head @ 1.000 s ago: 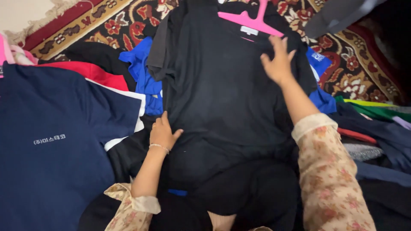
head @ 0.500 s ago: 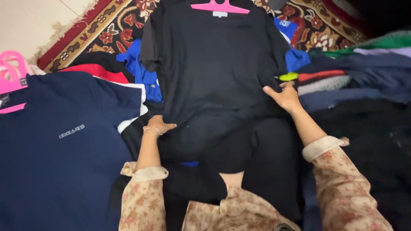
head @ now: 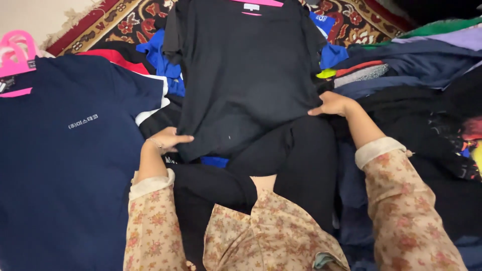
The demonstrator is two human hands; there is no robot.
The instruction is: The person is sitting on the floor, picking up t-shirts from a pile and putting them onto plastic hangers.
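Shirt: black T-shirt (head: 248, 75) is laid flat on a pile of clothes over a patterned rug (head: 125, 22), pink hanger (head: 258, 3) at its collar.
Left hand (head: 168, 139): rested at the lower left hem, fingers (head: 182, 138) extended and pressed together on the cloth.
Right hand (head: 334, 104): laid at the lower right edge, fingers flat, slightly spread.
Nearby: navy T-shirt (head: 65, 150) is spread just left.
Care: smoothing is best done with both hems kept level and taut, wrinkles pushed outward.
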